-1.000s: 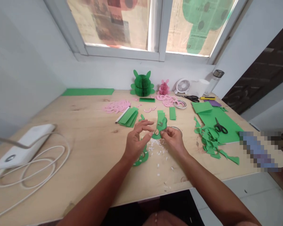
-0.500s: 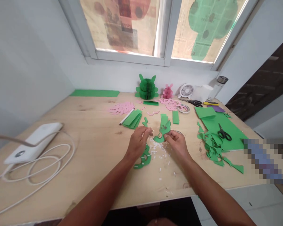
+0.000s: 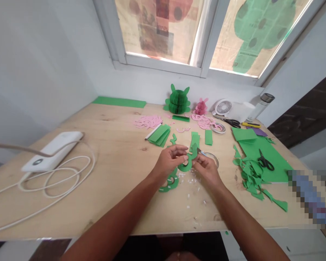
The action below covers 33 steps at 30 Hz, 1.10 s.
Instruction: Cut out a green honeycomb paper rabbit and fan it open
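Looks like a craft corner, perhaps in a home, with a wooden table (image 3: 119,145) under a window (image 3: 210,43). Judged so from green paper scraps (image 3: 251,172) and scissors (image 3: 262,159) near the right edge, paper figures (image 3: 178,102) along the back edge, plus a small fan (image 3: 223,107) and a bottle (image 3: 260,107) near the back right corner.

The right hand (image 3: 206,168) partly hides a ring (image 3: 217,161); pixelation obscures 1 blue object (image 3: 309,197).

Both bare forearms (image 3: 137,201) angle inward, the left grip (image 3: 168,159) loosely curled beside the right grip (image 3: 208,171), whose fingertips (image 3: 197,165) pinch.
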Tool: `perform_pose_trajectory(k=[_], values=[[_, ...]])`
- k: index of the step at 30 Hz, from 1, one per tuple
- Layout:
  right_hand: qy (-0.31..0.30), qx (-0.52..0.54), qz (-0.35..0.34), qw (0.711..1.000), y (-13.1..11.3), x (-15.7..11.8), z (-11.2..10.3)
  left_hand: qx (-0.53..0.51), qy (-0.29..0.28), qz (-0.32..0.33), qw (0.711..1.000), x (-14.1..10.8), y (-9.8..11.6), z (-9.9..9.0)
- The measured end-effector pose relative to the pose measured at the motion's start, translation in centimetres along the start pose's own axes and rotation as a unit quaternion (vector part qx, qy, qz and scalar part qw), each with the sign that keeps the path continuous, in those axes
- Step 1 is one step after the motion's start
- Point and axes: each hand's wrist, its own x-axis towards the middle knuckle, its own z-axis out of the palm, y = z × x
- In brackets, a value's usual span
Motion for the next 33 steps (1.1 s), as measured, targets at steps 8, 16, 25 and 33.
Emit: perform_pose_trajectory(k=[8, 16, 25, 33], values=[[-0.001, 0.050, 0.000, 0.999, -1.1, -0.3, 0.1, -0.038, 0.001, 0.005, 0.999, 0.4, -0.6, -0.3], [0.056, 0.067, 0.012, 0.996, -0.5, 0.1, 0.4, -0.004, -0.006, 0.004, 1.000, 0.1, -1.0, 0.3], [0.050, 0.108, 0.034, 0.992, -0.9, 0.0, 0.5, -0.009, -0.020, -0.014, 1.000, -0.1, -1.2, 0.4], [0.047, 0.125, 0.040, 0.990, -0.2, 0.1, 0.4, -0.005, -0.008, -0.016, 1.000, 0.2, -1.3, 0.3]])
